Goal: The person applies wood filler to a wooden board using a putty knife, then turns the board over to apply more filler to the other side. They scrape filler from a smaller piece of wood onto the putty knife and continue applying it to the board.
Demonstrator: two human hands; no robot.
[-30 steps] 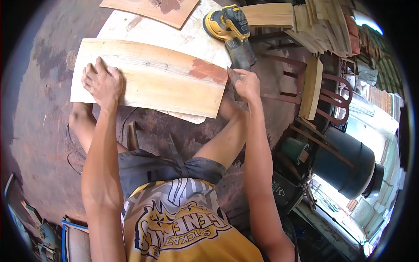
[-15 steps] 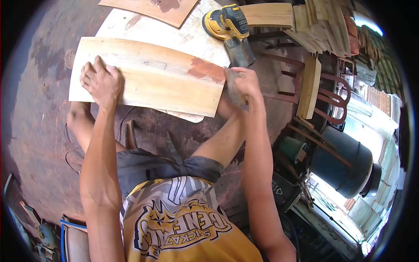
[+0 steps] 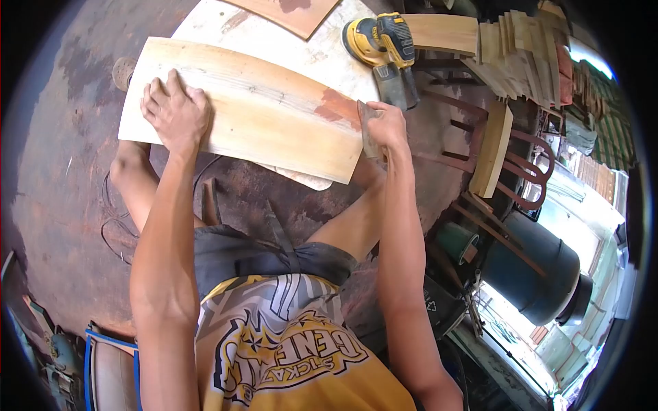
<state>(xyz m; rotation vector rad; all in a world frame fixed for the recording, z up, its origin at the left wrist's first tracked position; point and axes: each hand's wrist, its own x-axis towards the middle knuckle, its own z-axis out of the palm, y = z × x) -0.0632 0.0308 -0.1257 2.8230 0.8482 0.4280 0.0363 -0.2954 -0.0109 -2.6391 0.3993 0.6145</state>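
view: head camera, looking down over the person's own arms and knees
main item: curved wood panel point(image 3: 260, 113), pale, bare grain, lying flat side up
long axis: runs across the person's front, from upper left of the picture down to lower right; both long edges bow slightly
ends: left end under the left hand, right end at the right hand
position: resting on a white board point(image 3: 308, 55), with its near edge over the person's knees
marking: reddish-brown patch point(image 3: 339, 108) on the panel's far right corner
left hand point(image 3: 177, 113): open, palm down, fingers spread flat on the panel near its left end
right hand point(image 3: 387, 127): closed on a grey flat piece point(image 3: 368, 127), held upright against the panel's right end edge; whether it is paper or a blade, cannot tell
beyond the panel: yellow and black sander point(image 3: 377, 41) lying on the white board, just past the right hand
far edge: brown panel point(image 3: 288, 14), partly out of frame
right side: stack of wood pieces point(image 3: 521, 48); metal chair frame point(image 3: 514, 157) with one curved slat on it; dark barrel point(image 3: 541, 264)
left side: round disc point(image 3: 125, 68) on the stained floor point(image 3: 62, 192), near the panel's left corner
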